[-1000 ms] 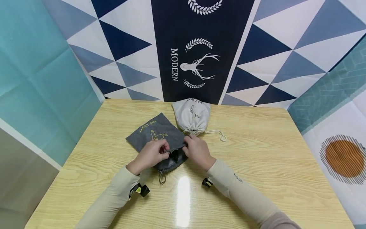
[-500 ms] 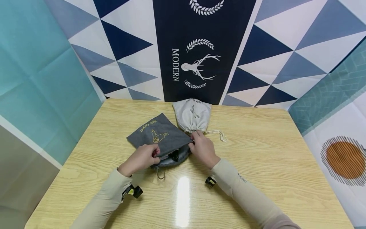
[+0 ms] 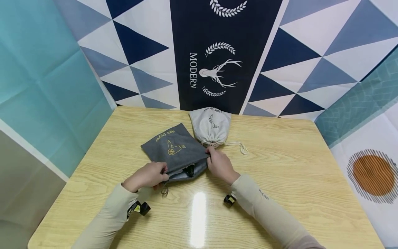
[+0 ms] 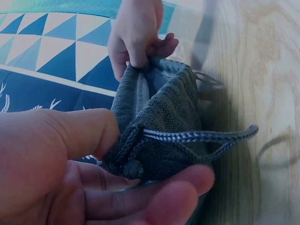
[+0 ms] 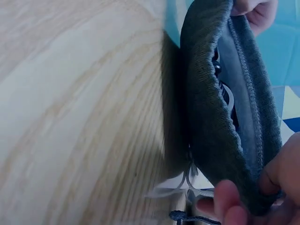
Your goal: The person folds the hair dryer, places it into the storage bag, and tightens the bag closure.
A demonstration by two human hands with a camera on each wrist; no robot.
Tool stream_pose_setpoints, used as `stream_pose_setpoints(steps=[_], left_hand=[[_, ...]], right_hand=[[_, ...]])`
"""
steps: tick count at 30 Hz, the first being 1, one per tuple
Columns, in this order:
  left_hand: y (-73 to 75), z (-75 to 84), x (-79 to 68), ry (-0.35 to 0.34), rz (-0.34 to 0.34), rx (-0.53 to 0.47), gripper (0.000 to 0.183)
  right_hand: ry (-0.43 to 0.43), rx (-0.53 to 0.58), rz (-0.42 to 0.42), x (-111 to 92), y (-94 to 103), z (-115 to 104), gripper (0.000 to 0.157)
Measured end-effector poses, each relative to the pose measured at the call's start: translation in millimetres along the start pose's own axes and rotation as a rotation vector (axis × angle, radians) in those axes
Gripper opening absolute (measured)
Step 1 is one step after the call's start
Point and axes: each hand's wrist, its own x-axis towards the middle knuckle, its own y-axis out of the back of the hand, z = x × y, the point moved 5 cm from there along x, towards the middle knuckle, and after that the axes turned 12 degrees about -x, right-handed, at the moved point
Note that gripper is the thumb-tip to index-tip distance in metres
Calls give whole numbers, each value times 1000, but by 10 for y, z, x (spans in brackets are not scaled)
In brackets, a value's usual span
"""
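Note:
A dark grey drawstring pouch (image 3: pixel 175 148) lies on the table with yellow "Hair Dryer" lettering and a dryer outline upward. Its mouth gapes toward me. My left hand (image 3: pixel 148 175) pinches the left corner of the mouth, thumb on one side and fingers beneath. The right corner is gripped by my right hand (image 3: pixel 221 166) between thumb and fingers. Inside the mouth a black object (image 5: pixel 228 98) with a pale curved band shows; most of it is hidden by cloth. A loop of grey drawstring (image 4: pixel 197 136) hangs from the left corner.
Just behind the grey pouch sits a cinched off-white drawstring pouch (image 3: pixel 211 126), also marked "Hair Dryer", its white cord (image 3: pixel 237 144) trailing right. The wooden table (image 3: pixel 280 173) meets a patterned cloth backdrop (image 3: pixel 149 52) at the back.
My left hand has moved left and down to the mouth's left corner. The right hand has shifted slightly right along the rim. The mouth is now spread wider between both hands.

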Motion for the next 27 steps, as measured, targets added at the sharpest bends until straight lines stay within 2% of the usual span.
stream_pose_setpoints(steps=[3,9,12,16,22,27], left_hand=[[-3,-41,1,23,0,-81,11],[32,-126,-8,52,68,-227,4],[17,-160,-23,84,56,-329,10],[-19,-190,-35,110,7,-426,15],[-46,-208,-20,79,-28,-473,14],[-78,-230,-16,74,-76,-522,16]], right_hand=[[-7,112,-79,-2,-43,41,27],[-46,358,-236,-6,-113,110,27],[-60,393,-256,-7,-125,132,26],[-68,414,-263,-16,-122,154,25],[-90,550,-298,-42,-102,190,22],[-70,579,-322,-60,-109,209,21]])
